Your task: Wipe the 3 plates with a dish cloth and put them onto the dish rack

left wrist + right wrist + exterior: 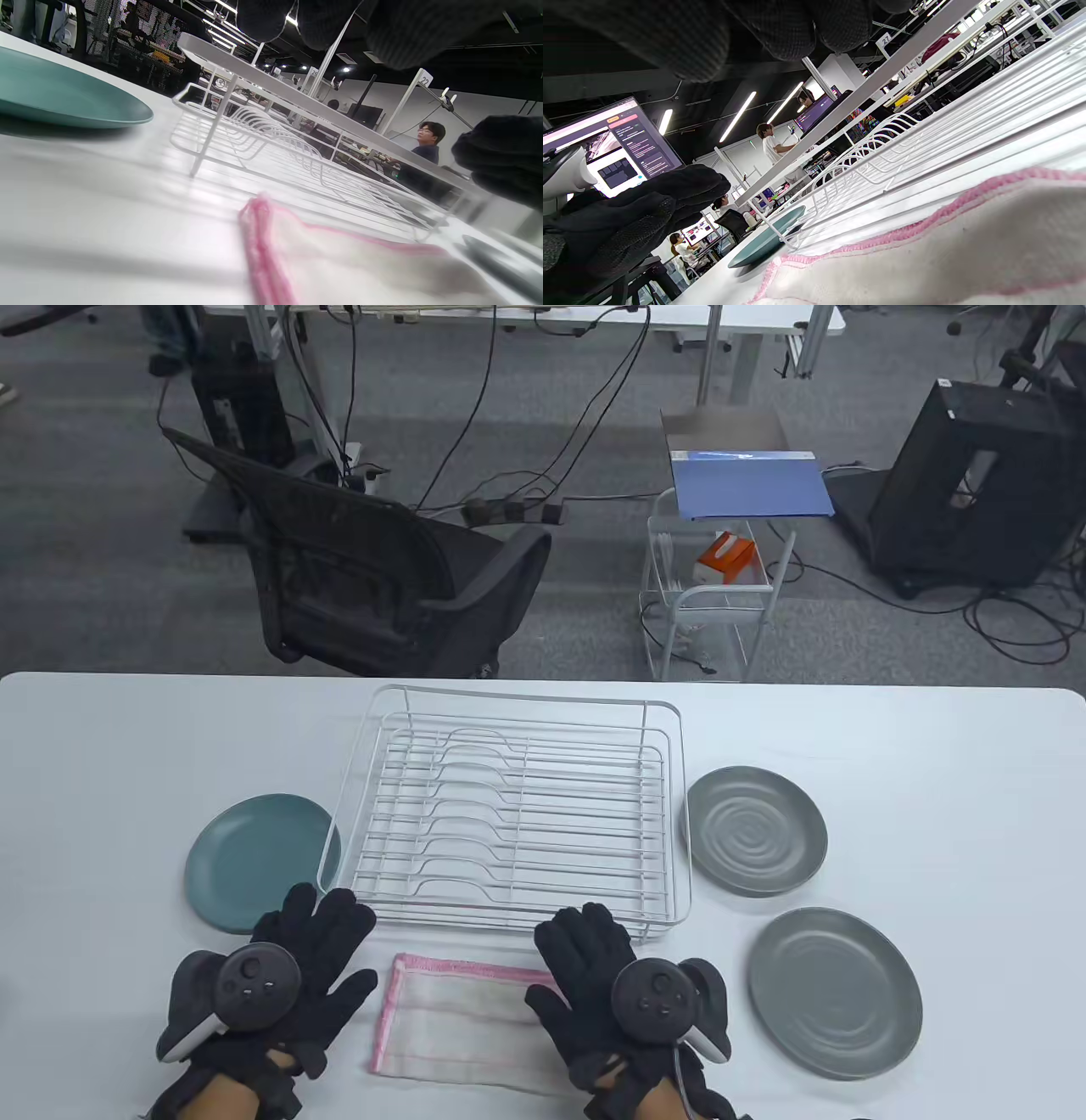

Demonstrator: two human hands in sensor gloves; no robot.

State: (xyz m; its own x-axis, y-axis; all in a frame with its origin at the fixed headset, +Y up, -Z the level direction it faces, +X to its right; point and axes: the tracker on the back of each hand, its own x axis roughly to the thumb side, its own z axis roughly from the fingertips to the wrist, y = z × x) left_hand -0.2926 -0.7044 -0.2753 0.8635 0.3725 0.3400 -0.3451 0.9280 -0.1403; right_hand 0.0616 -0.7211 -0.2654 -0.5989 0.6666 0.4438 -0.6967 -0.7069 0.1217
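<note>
Teal plate far left on the bench, just beyond your left hand, fingers spread, holding nothing. Dish cloth flat between your hands. Right hand spread, thumb at the cloth's edge. Dish rack behind; two grey plates right.

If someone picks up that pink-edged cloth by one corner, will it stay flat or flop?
The dish cloth would probably flop: it looks thin, soft and folded, so it should droop and unfold. It likely weighs little. Pushed, it would probably bunch up rather than slide across the smooth table.
</note>
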